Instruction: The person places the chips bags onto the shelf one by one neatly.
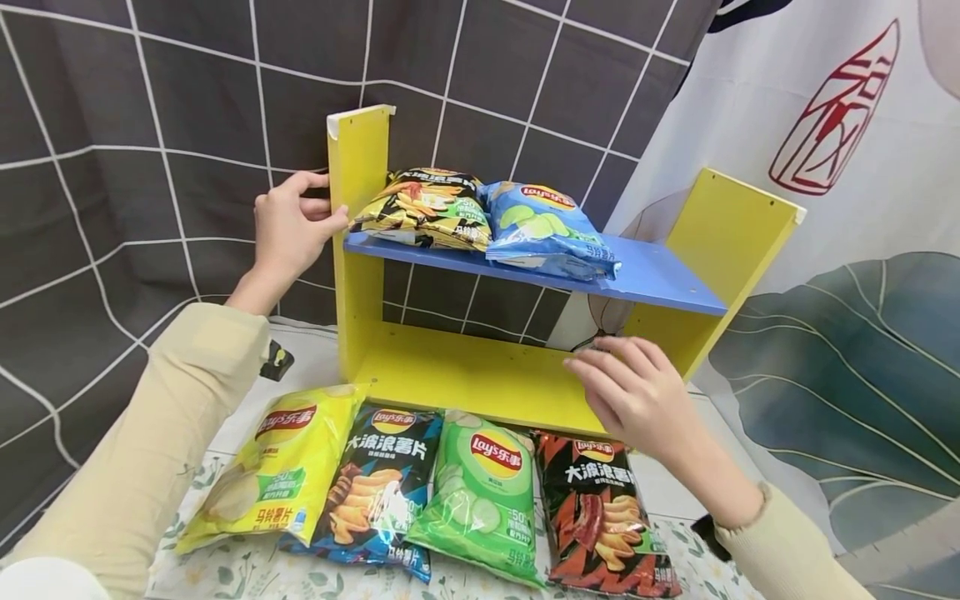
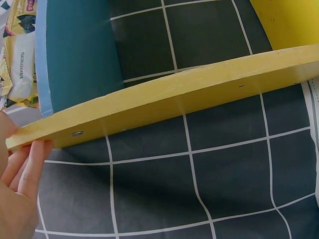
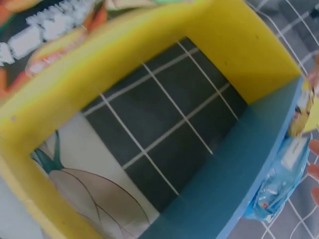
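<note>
My left hand (image 1: 288, 221) grips the left side panel (image 1: 360, 158) of a small yellow shelf, thumb at the front edge and fingers against its outer face. In the left wrist view, the fingers (image 2: 31, 172) touch that panel's outside. On the blue shelf board (image 1: 660, 275) lie a black-and-gold chip bag (image 1: 427, 208) and, to its right, a blue chip bag (image 1: 547, 229). My right hand (image 1: 633, 396) is in the air before the shelf's lower right part, fingers loosely bent, holding nothing. Only its fingertips (image 3: 314, 172) show in the right wrist view.
In front of the shelf, a yellow chip bag (image 1: 281, 467), a dark blue one (image 1: 375, 492), a green one (image 1: 483, 500) and a black-and-red one (image 1: 603, 517) lie in a row on a floral cloth (image 1: 247, 575). A dark gridded curtain (image 1: 195, 108) hangs behind.
</note>
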